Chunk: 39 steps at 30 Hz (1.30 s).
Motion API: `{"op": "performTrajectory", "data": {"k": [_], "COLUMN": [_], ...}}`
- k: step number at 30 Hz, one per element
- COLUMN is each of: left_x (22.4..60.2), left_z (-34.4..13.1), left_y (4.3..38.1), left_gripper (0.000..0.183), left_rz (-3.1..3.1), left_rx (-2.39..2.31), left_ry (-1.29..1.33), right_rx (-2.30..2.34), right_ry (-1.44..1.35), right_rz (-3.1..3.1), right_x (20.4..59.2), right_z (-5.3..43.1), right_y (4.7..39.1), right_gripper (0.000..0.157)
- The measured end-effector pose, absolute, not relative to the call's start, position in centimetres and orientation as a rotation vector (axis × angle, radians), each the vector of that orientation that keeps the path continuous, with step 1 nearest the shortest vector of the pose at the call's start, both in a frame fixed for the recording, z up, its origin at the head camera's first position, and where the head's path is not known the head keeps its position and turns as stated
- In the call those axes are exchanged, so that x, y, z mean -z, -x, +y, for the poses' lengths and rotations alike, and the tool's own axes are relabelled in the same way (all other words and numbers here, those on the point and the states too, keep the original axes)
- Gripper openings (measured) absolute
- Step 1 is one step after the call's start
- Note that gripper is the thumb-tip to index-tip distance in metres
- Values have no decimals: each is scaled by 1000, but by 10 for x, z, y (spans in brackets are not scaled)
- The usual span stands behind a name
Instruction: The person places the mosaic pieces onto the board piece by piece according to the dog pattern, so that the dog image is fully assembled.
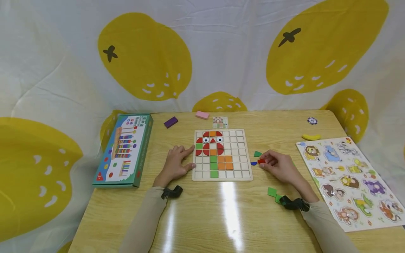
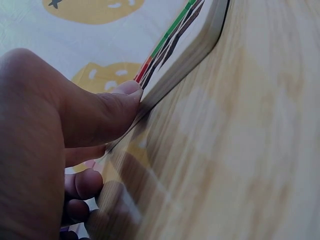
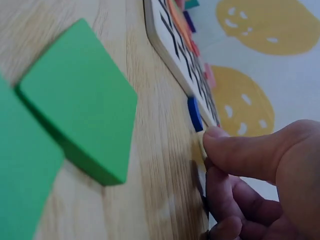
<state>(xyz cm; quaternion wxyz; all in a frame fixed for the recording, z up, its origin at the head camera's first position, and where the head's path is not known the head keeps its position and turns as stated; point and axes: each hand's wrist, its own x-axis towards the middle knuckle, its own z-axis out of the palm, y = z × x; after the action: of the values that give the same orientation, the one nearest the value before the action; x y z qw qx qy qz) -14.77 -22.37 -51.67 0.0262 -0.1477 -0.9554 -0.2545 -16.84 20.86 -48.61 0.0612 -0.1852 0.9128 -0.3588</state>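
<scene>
A wooden grid board (image 1: 236, 174) lies flat, holding red, orange and green pieces and round eye pieces. My left hand (image 1: 176, 162) rests at its left edge, thumb and forefinger spread and touching the side; in the left wrist view, the thumb (image 2: 107, 112) is against the rim. Right of the board, my right hand (image 1: 280, 167) pinches a small red block (image 1: 261, 161) between thumb and fingertips. Just beside that block lie a blue half-round piece (image 1: 254, 163) and a green curved piece (image 1: 257, 154). The right wrist view hides the red block behind the fingers.
Green square blocks (image 1: 271, 192) lie near my right wrist. An animal puzzle board (image 1: 335, 182) and yellow banana-shaped piece (image 1: 311, 137) are at right. A boxed ring game (image 1: 123, 151) stands left. Behind the board are a pattern card (image 1: 220, 122), pink block (image 1: 202, 115) and purple block (image 1: 171, 122).
</scene>
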Motion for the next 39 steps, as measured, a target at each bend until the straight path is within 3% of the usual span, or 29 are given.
{"op": "performTrajectory", "data": {"k": [17, 23, 29, 34, 39], "left_x": [519, 520, 517, 515, 515], "left_z": [-229, -226, -225, -224, -223], "left_y": [148, 149, 148, 148, 148], "left_gripper": [74, 73, 73, 73, 73], "left_rz": [-2930, -2918, -2928, -2925, -2939], "left_rx": [766, 774, 773, 795, 786], "left_ry": [459, 486, 475, 477, 472], "right_rx": [1042, 973, 1076, 1224, 1338], "right_ry": [588, 520, 644, 733, 654], "right_rz": [2917, 2769, 2769, 2686, 2535], "right_x": [487, 491, 489, 484, 482], "right_z": [204, 191, 187, 172, 152], "right_y": [197, 202, 204, 204, 205], "right_gripper": [31, 19, 10, 21, 28]}}
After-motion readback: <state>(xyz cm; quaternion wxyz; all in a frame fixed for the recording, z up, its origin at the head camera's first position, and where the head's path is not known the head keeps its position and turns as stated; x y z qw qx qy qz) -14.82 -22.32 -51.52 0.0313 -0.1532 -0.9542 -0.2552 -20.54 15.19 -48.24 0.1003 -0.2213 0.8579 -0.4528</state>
